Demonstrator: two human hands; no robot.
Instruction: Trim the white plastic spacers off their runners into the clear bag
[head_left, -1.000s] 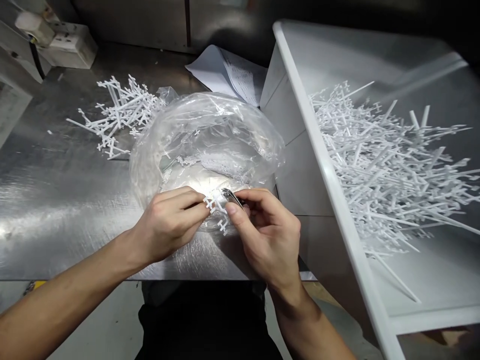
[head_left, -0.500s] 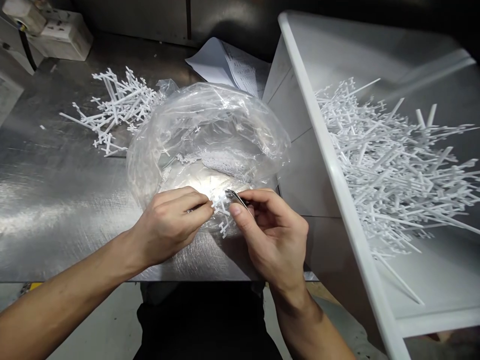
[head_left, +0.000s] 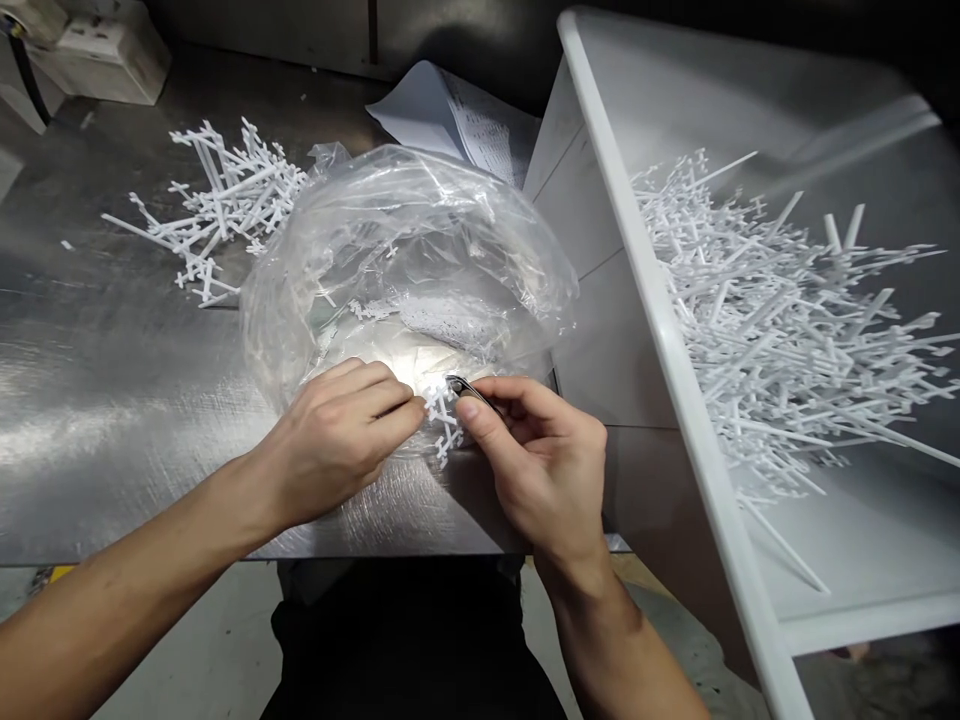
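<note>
My left hand (head_left: 356, 425) is closed, its fingertips pinching a branched white plastic sprue (head_left: 447, 435). My right hand (head_left: 544, 455) grips a small metal nail clipper (head_left: 466, 385) between thumb and forefinger. The clipper's jaws are at the upper part of the sprue; whether they touch it I cannot tell. Both hands are over the near side of an open clear plastic bag (head_left: 420, 185). Inside the bag lie many small white pieces (head_left: 450, 320).
A loose pile of white sprues (head_left: 232, 195) lies left of the bag on the metal table (head_left: 97, 400). At right stands a large white bin (head_left: 660, 300) holding a heap of sprues (head_left: 795, 330). Behind are papers (head_left: 480, 115) and a power socket block (head_left: 112, 50).
The view has shifted slightly. Both hands stay close together, with the clipper's jaws still by the sprue. The left hand's fingers have shifted a little.
</note>
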